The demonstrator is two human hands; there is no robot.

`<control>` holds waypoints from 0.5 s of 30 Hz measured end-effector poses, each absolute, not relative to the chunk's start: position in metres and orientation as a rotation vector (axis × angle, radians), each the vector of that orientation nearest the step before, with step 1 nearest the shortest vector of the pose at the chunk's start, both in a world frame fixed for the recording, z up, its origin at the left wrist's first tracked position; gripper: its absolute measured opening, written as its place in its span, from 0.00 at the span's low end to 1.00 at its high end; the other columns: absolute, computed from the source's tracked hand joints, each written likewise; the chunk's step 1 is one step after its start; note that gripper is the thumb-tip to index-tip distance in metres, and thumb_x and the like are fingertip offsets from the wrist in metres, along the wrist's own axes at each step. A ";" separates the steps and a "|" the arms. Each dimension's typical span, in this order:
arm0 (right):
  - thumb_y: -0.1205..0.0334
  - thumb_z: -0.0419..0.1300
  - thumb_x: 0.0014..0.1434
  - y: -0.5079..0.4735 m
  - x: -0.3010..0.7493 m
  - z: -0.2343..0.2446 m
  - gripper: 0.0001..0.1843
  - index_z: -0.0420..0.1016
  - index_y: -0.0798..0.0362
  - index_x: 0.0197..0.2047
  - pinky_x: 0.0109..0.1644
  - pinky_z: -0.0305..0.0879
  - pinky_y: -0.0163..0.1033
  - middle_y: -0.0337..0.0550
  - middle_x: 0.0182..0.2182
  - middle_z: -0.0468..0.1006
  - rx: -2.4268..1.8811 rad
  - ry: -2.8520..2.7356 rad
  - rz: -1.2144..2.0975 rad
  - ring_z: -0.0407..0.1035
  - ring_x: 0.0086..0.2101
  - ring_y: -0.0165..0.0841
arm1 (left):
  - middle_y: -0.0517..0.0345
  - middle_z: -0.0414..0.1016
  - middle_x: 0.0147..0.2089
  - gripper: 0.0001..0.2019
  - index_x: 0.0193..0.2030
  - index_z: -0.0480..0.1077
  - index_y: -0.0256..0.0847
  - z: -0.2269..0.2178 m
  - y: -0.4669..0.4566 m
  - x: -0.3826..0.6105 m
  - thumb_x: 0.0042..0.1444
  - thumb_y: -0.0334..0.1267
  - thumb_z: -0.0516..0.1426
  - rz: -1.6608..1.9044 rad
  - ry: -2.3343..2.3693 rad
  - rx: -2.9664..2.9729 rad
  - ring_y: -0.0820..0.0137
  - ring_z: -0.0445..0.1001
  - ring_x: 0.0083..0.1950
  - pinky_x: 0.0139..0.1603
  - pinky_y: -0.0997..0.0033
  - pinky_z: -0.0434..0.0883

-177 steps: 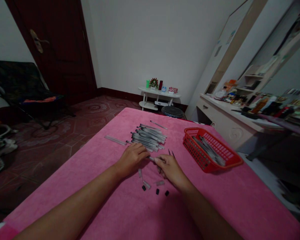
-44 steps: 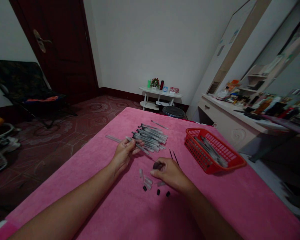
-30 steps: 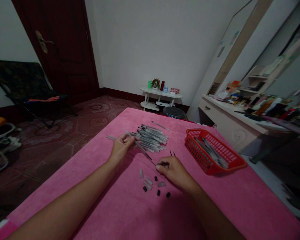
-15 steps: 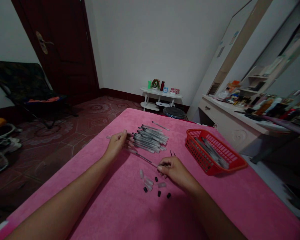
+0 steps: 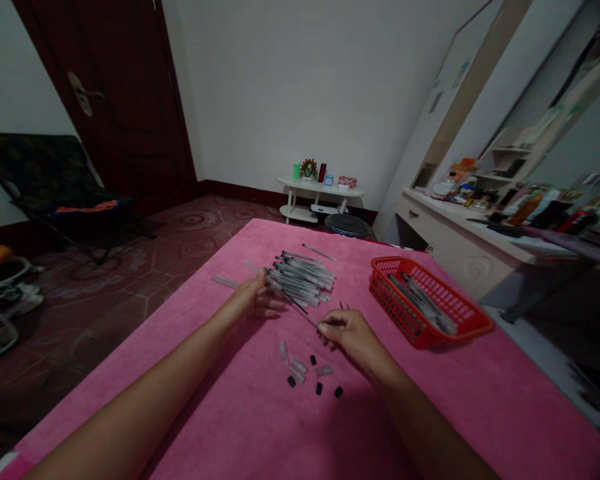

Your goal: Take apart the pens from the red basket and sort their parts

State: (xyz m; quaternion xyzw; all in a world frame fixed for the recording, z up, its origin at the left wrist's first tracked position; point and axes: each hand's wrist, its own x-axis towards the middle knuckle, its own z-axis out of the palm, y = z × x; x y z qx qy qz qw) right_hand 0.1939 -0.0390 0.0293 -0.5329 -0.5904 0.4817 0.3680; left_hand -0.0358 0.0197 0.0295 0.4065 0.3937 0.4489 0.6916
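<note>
My left hand [image 5: 255, 295] is at the near-left side of a pile of clear pens with black tips [image 5: 303, 275]. Its thumb and a finger close on a clear pen barrel [image 5: 251, 266], whose end sticks out to the upper left; the other fingers are spread. My right hand [image 5: 344, 332] pinches the pale end of a thin pen refill [image 5: 296, 304], its dark length slanting toward my left hand. Two clear tubes [image 5: 225, 281] lie left of the left hand. In front of the right hand are clear caps [image 5: 298, 367] and small black plugs [image 5: 319, 388].
A red plastic basket [image 5: 430, 303] with pens inside stands on the pink cloth [image 5: 240, 413] at the right. One lone pen [image 5: 320, 252] lies beyond the pile. Past the table are a round black stool [image 5: 347, 225], a white shelf [image 5: 320, 189] and a cluttered dresser [image 5: 460, 213].
My left hand has shifted right, closer to the pile, and its fingers have spread. Two clear tubes now show at its left. My right hand has barely moved, still pinching the refill.
</note>
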 end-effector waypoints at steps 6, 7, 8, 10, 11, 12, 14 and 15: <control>0.63 0.59 0.46 -0.040 0.192 0.027 0.06 0.73 0.56 0.23 0.26 0.61 0.33 0.37 0.19 0.70 -1.385 -1.603 1.271 0.64 0.20 0.27 | 0.53 0.77 0.38 0.10 0.40 0.69 0.38 0.028 0.042 -0.057 0.58 0.42 0.58 1.527 0.929 0.867 0.65 0.78 0.41 0.40 0.66 0.75; 0.63 0.59 0.47 -0.040 0.192 0.027 0.06 0.73 0.56 0.23 0.26 0.62 0.33 0.37 0.19 0.70 -1.392 -1.617 1.264 0.64 0.21 0.27 | 0.53 0.77 0.38 0.11 0.42 0.70 0.38 0.027 0.047 -0.066 0.57 0.43 0.58 1.585 1.038 1.025 0.65 0.78 0.41 0.40 0.65 0.74; 0.63 0.59 0.47 -0.041 0.191 0.027 0.06 0.73 0.56 0.23 0.26 0.62 0.32 0.37 0.19 0.70 -1.398 -1.630 1.256 0.65 0.21 0.27 | 0.52 0.77 0.39 0.12 0.43 0.72 0.38 0.026 0.051 -0.076 0.57 0.43 0.58 1.615 1.177 1.249 0.64 0.77 0.42 0.42 0.65 0.73; 0.63 0.58 0.47 -0.041 0.191 0.027 0.06 0.73 0.56 0.24 0.26 0.62 0.32 0.38 0.19 0.70 -1.411 -1.644 1.239 0.65 0.21 0.27 | 0.51 0.78 0.41 0.12 0.44 0.76 0.39 0.021 0.059 -0.094 0.55 0.41 0.58 1.576 1.498 1.769 0.62 0.75 0.43 0.45 0.63 0.71; 0.63 0.58 0.48 -0.041 0.191 0.027 0.06 0.73 0.56 0.24 0.26 0.62 0.32 0.38 0.19 0.70 -1.419 -1.648 1.230 0.65 0.21 0.27 | 0.50 0.78 0.41 0.13 0.45 0.76 0.40 0.018 0.062 -0.102 0.56 0.41 0.57 1.428 1.636 2.040 0.62 0.74 0.42 0.44 0.62 0.70; 0.63 0.58 0.48 -0.041 0.192 0.027 0.06 0.73 0.56 0.24 0.26 0.62 0.32 0.38 0.19 0.70 -1.426 -1.651 1.223 0.65 0.21 0.27 | 0.49 0.78 0.41 0.14 0.47 0.76 0.42 0.014 0.065 -0.108 0.58 0.39 0.54 1.239 1.707 2.274 0.61 0.73 0.43 0.43 0.62 0.69; 0.63 0.58 0.48 -0.041 0.193 0.028 0.06 0.73 0.56 0.25 0.26 0.62 0.32 0.38 0.20 0.70 -1.430 -1.661 1.214 0.65 0.22 0.28 | 0.49 0.78 0.37 0.15 0.47 0.77 0.42 0.008 0.068 -0.116 0.56 0.34 0.54 1.029 1.715 2.448 0.60 0.72 0.42 0.42 0.61 0.67; 0.63 0.58 0.48 -0.041 0.194 0.029 0.07 0.73 0.57 0.25 0.26 0.62 0.32 0.38 0.20 0.70 -1.429 -1.667 1.213 0.65 0.22 0.28 | 0.48 0.78 0.37 0.16 0.46 0.78 0.42 0.006 0.069 -0.117 0.54 0.32 0.54 0.924 1.714 2.519 0.59 0.71 0.41 0.42 0.61 0.67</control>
